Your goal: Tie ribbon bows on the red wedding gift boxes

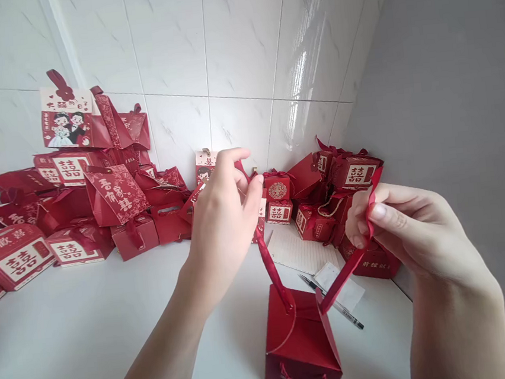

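Note:
A dark red box [300, 340] with a rounded top flap stands near the front edge of the view, a twisted cord on its front. Two ends of a red ribbon [270, 265] rise from its top in a V. My left hand [224, 222] pinches the left end between thumb and fingers, its back toward the camera. The right end is gripped by my right hand [410, 222], thumb pressed on the ribbon. Both hands are above the box, one to each side, and do not touch it.
Red gift boxes [116, 193] are piled at the back left, with more boxes [353, 171] at the back right against the tiled wall [239, 48]. Lined paper [303, 250], a pen [335, 303] and a white slip [347, 290] lie behind the box on the white table [104, 323].

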Tool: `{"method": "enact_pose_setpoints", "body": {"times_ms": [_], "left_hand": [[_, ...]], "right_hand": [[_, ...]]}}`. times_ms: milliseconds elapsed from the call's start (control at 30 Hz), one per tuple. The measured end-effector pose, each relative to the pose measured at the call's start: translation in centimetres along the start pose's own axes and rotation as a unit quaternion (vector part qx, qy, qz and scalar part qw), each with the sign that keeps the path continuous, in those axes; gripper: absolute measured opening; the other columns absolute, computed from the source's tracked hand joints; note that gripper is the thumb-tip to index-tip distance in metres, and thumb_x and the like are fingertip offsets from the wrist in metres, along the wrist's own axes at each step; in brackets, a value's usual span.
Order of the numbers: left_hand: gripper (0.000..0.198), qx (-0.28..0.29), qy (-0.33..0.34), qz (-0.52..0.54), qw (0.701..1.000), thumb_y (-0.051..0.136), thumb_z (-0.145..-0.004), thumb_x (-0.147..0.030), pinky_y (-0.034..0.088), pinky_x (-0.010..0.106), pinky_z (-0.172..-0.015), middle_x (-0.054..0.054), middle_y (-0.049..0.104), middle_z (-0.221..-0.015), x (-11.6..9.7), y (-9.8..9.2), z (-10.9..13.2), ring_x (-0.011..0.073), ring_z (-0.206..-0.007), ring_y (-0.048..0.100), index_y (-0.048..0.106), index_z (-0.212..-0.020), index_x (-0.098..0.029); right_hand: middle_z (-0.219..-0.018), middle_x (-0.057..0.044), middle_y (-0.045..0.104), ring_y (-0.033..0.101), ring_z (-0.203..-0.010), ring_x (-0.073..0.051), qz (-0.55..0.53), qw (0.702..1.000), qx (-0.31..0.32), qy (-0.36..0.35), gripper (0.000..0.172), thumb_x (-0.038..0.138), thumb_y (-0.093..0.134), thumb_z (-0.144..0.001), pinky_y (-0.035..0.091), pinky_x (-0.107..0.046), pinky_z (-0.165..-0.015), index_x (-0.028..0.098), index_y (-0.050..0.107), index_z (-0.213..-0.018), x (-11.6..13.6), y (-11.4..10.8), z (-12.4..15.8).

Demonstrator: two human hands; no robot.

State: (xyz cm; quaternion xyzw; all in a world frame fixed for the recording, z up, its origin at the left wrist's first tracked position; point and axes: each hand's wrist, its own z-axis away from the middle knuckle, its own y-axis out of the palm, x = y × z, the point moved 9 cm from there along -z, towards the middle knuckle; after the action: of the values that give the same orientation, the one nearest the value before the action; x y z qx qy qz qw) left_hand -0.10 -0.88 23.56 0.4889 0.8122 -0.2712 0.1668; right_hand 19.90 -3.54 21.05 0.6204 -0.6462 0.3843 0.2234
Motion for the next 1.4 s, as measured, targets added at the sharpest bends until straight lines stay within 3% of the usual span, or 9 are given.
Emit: {"method": "enact_pose_setpoints", "body": {"times_ms": [233,467,667,967,1067,1133,1267,1333,1400], "left_hand": [[0.017,0.212,0.013,-0.141,0.967,0.043,-0.086,-0.023,0.035,0.022,-0.048,-0.004,0.052,-0.067,1.0,4.3,1.4,0.0108,-0.055,0.05,0.05,-0.101,-0.023],[0.019,0.354,0.073,-0.129,0.923,0.035,-0.086,-0.018,0.03,0.023,-0.048,-0.003,0.056,-0.071,0.0,7.3,4.0,0.0096,-0.057,0.048,0.053,-0.079,-0.021],[0.026,0.403,0.094,-0.186,0.891,0.034,-0.085,-0.015,0.024,0.025,-0.044,-0.002,0.05,-0.059,0.4,8.3,4.9,0.0093,-0.049,0.043,0.049,-0.064,-0.017],[0.012,0.426,0.081,-0.246,0.867,0.049,-0.074,-0.019,0.033,0.025,-0.05,0.002,0.059,-0.07,0.8,7.0,5.3,0.0149,-0.06,0.056,0.061,-0.071,-0.019],[0.014,0.399,0.087,-0.271,0.872,0.048,-0.076,-0.02,0.034,0.025,-0.05,0.002,0.06,-0.073,0.7,6.0,5.1,0.0157,-0.062,0.057,0.061,-0.073,-0.019],[0.017,0.369,0.1,-0.282,0.88,0.044,-0.08,-0.019,0.034,0.025,-0.05,0.001,0.06,-0.074,0.4,5.5,4.8,0.0153,-0.062,0.057,0.06,-0.073,-0.02],[0.021,0.294,0.122,-0.256,0.913,0.041,-0.085,-0.02,0.037,0.025,-0.052,-0.001,0.061,-0.079,-1.0,4.8,3.9,0.0142,-0.066,0.057,0.06,-0.077,-0.021],[0.023,0.26,0.111,-0.233,0.93,0.04,-0.088,-0.025,0.04,0.025,-0.055,-0.001,0.062,-0.083,-1.4,4.5,3.4,0.0136,-0.067,0.058,0.061,-0.081,-0.021],[0.022,0.227,0.095,-0.213,0.946,0.042,-0.088,-0.03,0.042,0.025,-0.056,-0.001,0.062,-0.086,-1.7,4.2,2.9,0.0127,-0.066,0.057,0.063,-0.086,-0.022]], "right_hand": [[-0.058,0.002,0.051,0.049,-0.049,-0.011,-0.054,0.997,-0.056,-0.025,0.018,0.028,0.061,-0.083,0.04,-0.024,-0.045,0.018,0.061,-0.068,0.5,-0.6,-0.3],[-0.057,0.003,0.045,0.043,-0.046,-0.009,-0.124,0.96,-0.233,-0.09,0.019,0.028,0.068,-0.076,0.035,-0.022,-0.039,0.015,0.06,-0.065,1.4,-3.9,0.2],[-0.058,0.005,0.04,0.038,-0.044,-0.006,-0.217,0.904,-0.341,-0.139,0.021,0.023,0.059,-0.085,0.03,-0.019,-0.038,0.014,0.059,-0.066,2.1,-6.0,1.3],[-0.051,0.006,0.036,0.029,-0.036,-0.003,-0.268,0.84,-0.448,-0.147,0.058,0.023,0.017,-0.1,0.02,-0.019,-0.033,0.017,0.056,-0.058,3.1,-7.4,2.9],[-0.051,0.006,0.037,0.032,-0.036,-0.001,-0.261,0.855,-0.424,-0.145,0.061,0.024,0.014,-0.101,0.021,-0.018,-0.034,0.018,0.058,-0.059,3.2,-7.2,2.9],[-0.051,0.008,0.041,0.035,-0.036,0.0,-0.264,0.871,-0.383,-0.159,0.051,0.025,0.026,-0.1,0.022,-0.018,-0.034,0.019,0.06,-0.062,3.3,-7.3,2.8],[-0.047,0.011,0.048,0.038,-0.032,0.0,-0.319,0.914,-0.176,-0.18,0.012,0.027,0.068,-0.077,0.022,-0.017,-0.027,0.018,0.062,-0.072,3.1,-7.0,1.2],[-0.039,0.013,0.044,0.031,-0.024,-0.001,-0.32,0.93,-0.057,-0.172,0.011,0.029,0.07,-0.073,0.02,-0.016,-0.024,0.022,0.062,-0.072,2.9,-6.5,0.9],[-0.028,0.015,0.032,0.021,-0.018,-0.003,-0.25,0.955,0.007,-0.158,0.016,0.037,0.067,-0.075,0.02,-0.018,-0.023,0.028,0.06,-0.064,2.2,-6.3,1.2]]}}
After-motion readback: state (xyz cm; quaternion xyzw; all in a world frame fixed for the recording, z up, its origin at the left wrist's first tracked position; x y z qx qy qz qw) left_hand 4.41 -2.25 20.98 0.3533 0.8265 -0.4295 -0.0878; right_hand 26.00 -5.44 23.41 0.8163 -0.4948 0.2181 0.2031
